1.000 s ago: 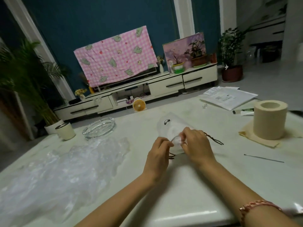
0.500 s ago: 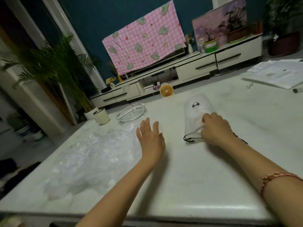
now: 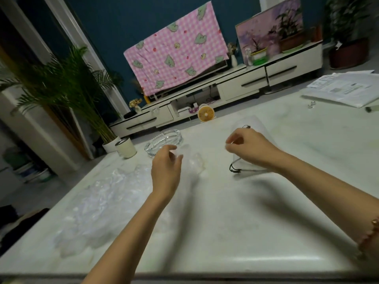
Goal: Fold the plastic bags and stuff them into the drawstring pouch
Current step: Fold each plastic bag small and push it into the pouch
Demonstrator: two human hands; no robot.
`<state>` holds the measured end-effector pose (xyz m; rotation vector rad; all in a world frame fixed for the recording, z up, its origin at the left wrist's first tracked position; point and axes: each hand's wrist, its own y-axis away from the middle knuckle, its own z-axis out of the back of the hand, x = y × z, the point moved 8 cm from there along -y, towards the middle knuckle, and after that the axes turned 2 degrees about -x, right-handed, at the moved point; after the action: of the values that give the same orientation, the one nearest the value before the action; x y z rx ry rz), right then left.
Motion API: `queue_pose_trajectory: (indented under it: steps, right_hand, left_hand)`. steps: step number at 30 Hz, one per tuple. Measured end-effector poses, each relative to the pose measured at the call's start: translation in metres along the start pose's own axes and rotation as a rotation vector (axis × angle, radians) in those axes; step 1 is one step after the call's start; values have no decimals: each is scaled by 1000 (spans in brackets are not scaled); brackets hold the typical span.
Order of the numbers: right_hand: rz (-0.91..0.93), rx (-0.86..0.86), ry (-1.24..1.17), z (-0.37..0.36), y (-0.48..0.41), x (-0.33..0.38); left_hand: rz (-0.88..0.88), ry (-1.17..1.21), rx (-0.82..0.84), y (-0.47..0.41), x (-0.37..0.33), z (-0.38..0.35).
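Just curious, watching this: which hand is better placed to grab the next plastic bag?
Left. The left hand hovers at the bags, which lie on its side; the right hand is over the pouch, likely to hold it.

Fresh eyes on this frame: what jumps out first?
The left hand and right hand hover over the table, fingers curled; blur hides whether they grip anything. Under the right one lies the white drawstring pouch, and a heap of clear plastic bags sprawls further left. In the background hangs a pink checked cloth.
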<state>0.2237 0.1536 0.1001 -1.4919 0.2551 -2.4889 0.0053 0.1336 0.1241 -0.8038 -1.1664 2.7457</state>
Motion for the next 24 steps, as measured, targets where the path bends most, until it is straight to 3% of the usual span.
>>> queue_pose_trajectory:
  steps: [3,6,9,12,18,24]
  right_hand:
    - [-274,397,-471,-38,23,4]
    - [-320,528,-709,-58,37,14]
    - [-362,303,-692,-55,35,2]
    - [-432,141,-661,-40,41,-17]
    - [-511,42,-820,-15,72,-34]
    - [-666,-301,-378,27,110,-83]
  left_hand:
    - [21,275,97,8,-35,6]
    - [62,485,442,29,-61,-12]
    - [74,545,622,51,-72,-23]
    - [169,465,572,56,-64,-27]
    - [209,165,500,70,-44,-36]
    - [376,72,318,42,11,-4]
